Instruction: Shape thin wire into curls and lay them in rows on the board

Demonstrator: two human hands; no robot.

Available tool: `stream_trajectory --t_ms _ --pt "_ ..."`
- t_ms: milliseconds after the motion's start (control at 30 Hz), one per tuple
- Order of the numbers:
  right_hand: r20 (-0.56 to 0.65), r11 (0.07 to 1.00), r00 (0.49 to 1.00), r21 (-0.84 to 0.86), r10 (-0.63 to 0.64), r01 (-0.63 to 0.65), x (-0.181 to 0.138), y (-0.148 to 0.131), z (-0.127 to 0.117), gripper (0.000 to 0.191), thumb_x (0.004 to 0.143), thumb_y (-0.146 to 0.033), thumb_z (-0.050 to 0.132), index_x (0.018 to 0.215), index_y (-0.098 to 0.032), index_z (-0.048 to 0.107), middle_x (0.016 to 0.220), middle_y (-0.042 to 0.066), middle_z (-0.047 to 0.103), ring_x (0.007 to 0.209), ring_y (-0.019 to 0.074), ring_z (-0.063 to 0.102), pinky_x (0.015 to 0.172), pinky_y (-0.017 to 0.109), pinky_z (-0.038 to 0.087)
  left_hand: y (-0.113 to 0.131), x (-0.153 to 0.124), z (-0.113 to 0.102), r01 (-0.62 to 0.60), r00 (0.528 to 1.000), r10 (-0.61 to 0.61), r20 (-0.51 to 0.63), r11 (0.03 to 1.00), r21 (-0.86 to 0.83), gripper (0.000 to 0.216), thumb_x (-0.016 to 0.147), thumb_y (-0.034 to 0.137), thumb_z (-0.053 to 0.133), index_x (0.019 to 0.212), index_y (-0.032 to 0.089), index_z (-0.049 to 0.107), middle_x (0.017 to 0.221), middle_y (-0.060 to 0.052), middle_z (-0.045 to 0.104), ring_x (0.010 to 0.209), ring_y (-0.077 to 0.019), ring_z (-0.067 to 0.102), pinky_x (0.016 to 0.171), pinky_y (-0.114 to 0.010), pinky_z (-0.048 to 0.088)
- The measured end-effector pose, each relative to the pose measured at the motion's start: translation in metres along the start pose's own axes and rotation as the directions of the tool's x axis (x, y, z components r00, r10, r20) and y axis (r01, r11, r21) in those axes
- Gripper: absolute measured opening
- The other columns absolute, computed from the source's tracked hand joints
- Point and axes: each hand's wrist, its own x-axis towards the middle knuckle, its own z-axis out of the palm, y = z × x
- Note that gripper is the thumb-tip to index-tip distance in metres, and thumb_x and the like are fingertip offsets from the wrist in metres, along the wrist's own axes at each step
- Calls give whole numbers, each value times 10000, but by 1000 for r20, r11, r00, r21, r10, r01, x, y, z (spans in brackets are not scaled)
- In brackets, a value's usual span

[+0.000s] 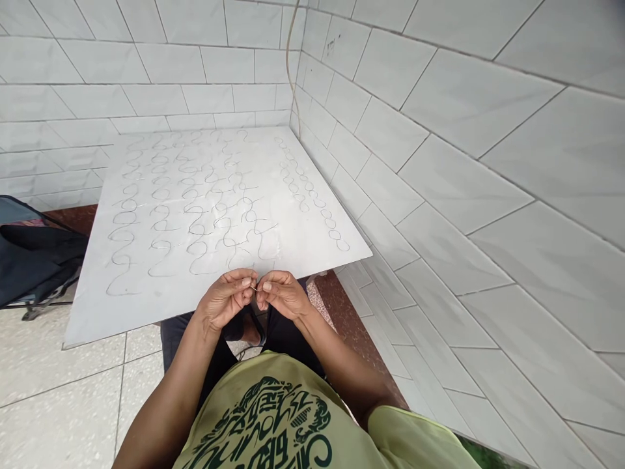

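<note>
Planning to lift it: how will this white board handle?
The white board looks thin at its edge, so probably light, but broad enough to flex or tip. The thin wavy strands on it may slide if it tilts, though I cannot tell whether they are fixed.

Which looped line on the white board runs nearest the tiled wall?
The rightmost line, a chain of tight loops; the others are looser and further left.

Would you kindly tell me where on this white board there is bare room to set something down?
The white board is bare between the middle wire loops and the right-hand row of loops, and at its near left corner. The middle is crowded.
</note>
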Motion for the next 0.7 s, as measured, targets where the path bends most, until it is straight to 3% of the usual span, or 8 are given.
stream_trajectory --t_ms 167,400,700 --pt "-12 999 1000 32 18 -17 -5 2 7 337 769 -470 880 804 -170 731 686 29 732 559 151 665 528 262 514 -4 1 -1 -55 998 54 24 998 37 253 673 166 925 867 101 776 662 -13 700 513 -76 625 511 -165 534" --pt "-27 996 996 -7 -89 88 -5 1 9 260 820 -412 854 848 -168 769 729 44 758 612 164 696 585 283 539 -9 2 -3 -121 993 121 -2 989 83 242 759 189 874 956 101 764 646 -12 687 548 -131 652 561 -253 582" --pt "-147 976 967 -93 -210 198 -6 0 9 246 771 -391 894 831 -188 770 732 20 747 598 138 649 590 286 527 -7 -5 1 -59 998 61 25 997 -52 214 721 159 894 838 87 729 748 -8 666 537 -24 555 511 -105 502"
